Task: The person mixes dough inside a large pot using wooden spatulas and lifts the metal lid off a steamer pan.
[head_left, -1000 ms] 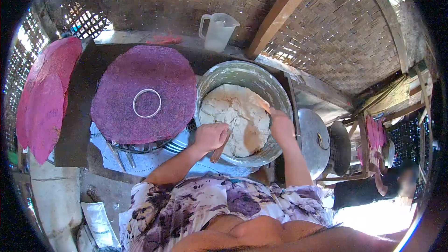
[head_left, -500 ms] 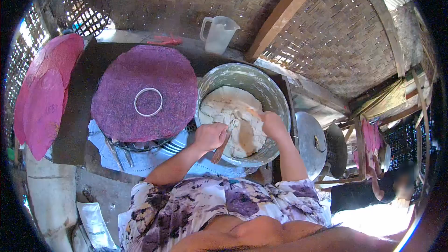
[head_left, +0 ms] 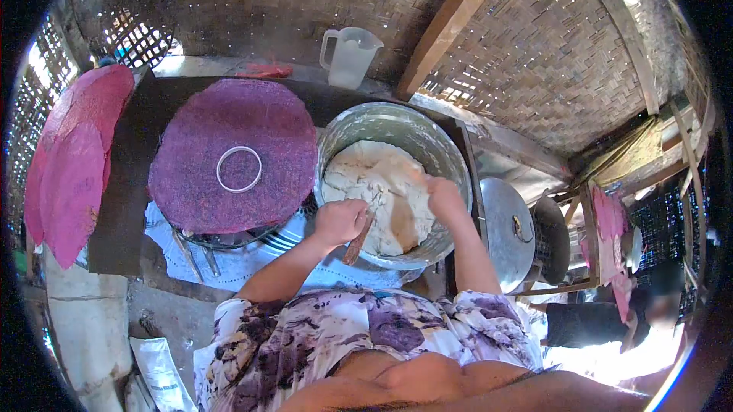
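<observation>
A large round basin [head_left: 456,154] holds a mass of whitish dough [head_left: 374,168] with a wet, brownish patch at its middle. My left hand [head_left: 340,221] is closed at the basin's near left side, against the upper part of a wooden stick [head_left: 356,241]. The stick's lower end sticks out over the rim toward me, and the fingers' exact grip is partly hidden. My right hand [head_left: 446,200] is curled into a fist at the right side of the dough. What it holds, if anything, cannot be made out.
Left of the basin, a white ring [head_left: 239,169] rests on a round purple mat [head_left: 229,118]. Pink sheets [head_left: 80,160] hang at far left. Behind stands a plastic pitcher [head_left: 353,59]. A metal lid [head_left: 504,232] is at right, with another person [head_left: 588,324] beyond.
The view has shifted slightly. My right hand has moved a little lower against the dough, while my left hand and the stick stay nearly in place. The other person's arm at right has changed position.
</observation>
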Demonstrator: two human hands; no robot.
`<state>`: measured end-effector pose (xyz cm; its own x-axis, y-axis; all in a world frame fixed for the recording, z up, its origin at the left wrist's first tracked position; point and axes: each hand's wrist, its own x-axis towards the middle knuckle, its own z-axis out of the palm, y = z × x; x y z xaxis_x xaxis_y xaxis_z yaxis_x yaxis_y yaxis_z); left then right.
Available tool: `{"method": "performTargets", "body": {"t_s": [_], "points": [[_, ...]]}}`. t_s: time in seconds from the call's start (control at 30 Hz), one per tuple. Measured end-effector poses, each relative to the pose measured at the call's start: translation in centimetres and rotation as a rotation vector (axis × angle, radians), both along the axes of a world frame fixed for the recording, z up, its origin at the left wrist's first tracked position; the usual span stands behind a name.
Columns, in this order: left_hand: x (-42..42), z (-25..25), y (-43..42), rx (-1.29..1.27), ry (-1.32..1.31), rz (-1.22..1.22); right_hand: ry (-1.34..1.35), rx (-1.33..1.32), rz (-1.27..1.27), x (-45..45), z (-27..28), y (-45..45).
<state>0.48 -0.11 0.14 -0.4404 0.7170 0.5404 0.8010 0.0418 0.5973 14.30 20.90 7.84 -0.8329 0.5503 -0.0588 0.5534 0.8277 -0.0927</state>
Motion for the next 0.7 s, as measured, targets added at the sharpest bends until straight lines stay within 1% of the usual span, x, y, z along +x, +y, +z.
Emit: {"method": "performTargets", "body": {"t_s": [0.07, 0.1, 0.2, 0.27, 0.3, 0.37, 0.43, 0.47, 0.5, 0.57, 0.67, 0.7], "points": [[-0.1, 0.0, 0.1, -0.009, 0.013, -0.003, 0.063, 0.033, -0.145, 1.1, -0.3, 1.1], [-0.1, -0.1, 0.1, 0.001, 0.014, -0.007, -0.015, 0.089, -0.181, 1.9, -1.4, 1.7], [-0.2, 0.0, 0.1, 0.006, 0.003, -0.015, -0.206, 0.035, -0.227, 3.5, -6.9, 1.5], [-0.2, 0.7, -0.1, -0.039, -0.020, -0.033, -0.137, 0.010, -0.185, 3.1, -9.2, -2.0], [-0.2, 0.7, -0.1, -0.025, -0.018, -0.022, -0.165, -0.013, -0.149, 3.2, -8.0, -2.6], [-0.1, 0.6, -0.1, -0.005, -0.009, -0.013, -0.215, -0.068, -0.090, 3.4, -3.2, -5.1], [-0.2, 0.6, -0.1, -0.028, -0.011, -0.015, -0.243, -0.089, -0.083, 4.1, 1.4, -4.5], [-0.2, 0.6, -0.1, -0.038, -0.015, -0.014, -0.259, -0.099, -0.077, 4.7, 2.6, -3.8], [-0.2, 0.6, 0.0, -0.041, -0.015, -0.012, -0.218, -0.058, -0.100, 5.1, 2.3, -2.9], [-0.2, 0.5, 0.0, -0.049, -0.014, -0.005, -0.134, 0.024, -0.145, 5.5, 0.0, -0.9], [-0.1, 0.8, -0.1, -0.076, -0.030, -0.014, -0.002, 0.072, -0.214, 3.3, -3.7, -1.0], [0.0, 0.9, -0.1, -0.089, -0.031, -0.011, -0.071, 0.058, -0.202, 2.2, -5.4, -2.1]]}}
